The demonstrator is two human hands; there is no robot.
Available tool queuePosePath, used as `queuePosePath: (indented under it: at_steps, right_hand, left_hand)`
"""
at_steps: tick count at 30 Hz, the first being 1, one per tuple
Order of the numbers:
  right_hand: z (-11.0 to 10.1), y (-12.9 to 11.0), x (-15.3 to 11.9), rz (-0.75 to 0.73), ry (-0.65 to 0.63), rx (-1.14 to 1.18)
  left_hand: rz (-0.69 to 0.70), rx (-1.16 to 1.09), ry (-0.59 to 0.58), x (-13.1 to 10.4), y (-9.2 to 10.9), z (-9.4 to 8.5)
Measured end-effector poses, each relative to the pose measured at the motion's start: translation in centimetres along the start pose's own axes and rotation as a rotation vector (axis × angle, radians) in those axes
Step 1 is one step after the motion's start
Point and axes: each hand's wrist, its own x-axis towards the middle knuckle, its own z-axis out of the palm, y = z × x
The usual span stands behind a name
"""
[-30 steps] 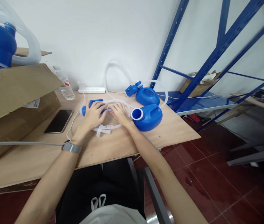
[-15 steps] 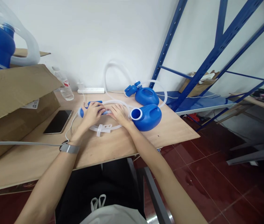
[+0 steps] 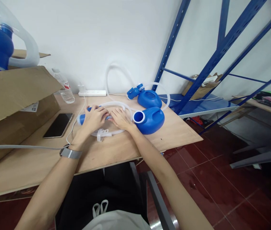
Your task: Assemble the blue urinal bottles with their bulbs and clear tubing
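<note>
My left hand (image 3: 95, 117) is closed over a blue plastic urinal head (image 3: 82, 118) with a pale rim at its left end. Opposite it, my right hand (image 3: 119, 118) grips the clear tube at the head's narrow blue end, its fingers nearly meeting the left ones. The joint itself is mostly covered by fingers. From there the translucent tube (image 3: 117, 103) loops over the table, with a white plastic clip (image 3: 103, 134) on its near side. Just right of my right hand lies a blue bottle (image 3: 153, 120), its white-rimmed mouth uncovered and facing left.
Behind lies a second blue bottle (image 3: 149, 99) with a smaller blue head (image 3: 132, 93) and coiled tube. A phone (image 3: 58, 125), a water bottle (image 3: 65, 89), a power strip (image 3: 92, 93) and a cardboard box (image 3: 18, 95) are on the left. A blue metal rack (image 3: 204, 70) stands right.
Both hands stay together at the joint. The blue head has turned and slid slightly left in my left hand, and the clip beneath has tilted a little. The view has shifted slightly.
</note>
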Motion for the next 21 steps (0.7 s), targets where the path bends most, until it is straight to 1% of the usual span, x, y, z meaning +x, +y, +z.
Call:
queuePosePath:
  at_steps: [7, 15, 18, 21]
  right_hand:
    - [-0.1, -0.1, 0.0, -0.013, -0.023, -0.002]
    - [0.1, 0.0, -0.1, -0.039, -0.01, 0.016]
    - [0.0, 0.0, -0.1, -0.038, -0.015, 0.031]
    - [-0.1, 0.0, -0.1, -0.03, -0.02, 0.035]
  left_hand:
    - [0.004, 0.07, -0.06, 0.3, -0.5, 0.3]
    - [0.046, 0.065, -0.13, 0.6, -1.8, 0.5]
    - [0.03, 0.067, -0.143, 0.4, -1.6, 0.5]
    - [-0.014, 0.058, -0.126, 0.2, -1.2, 0.4]
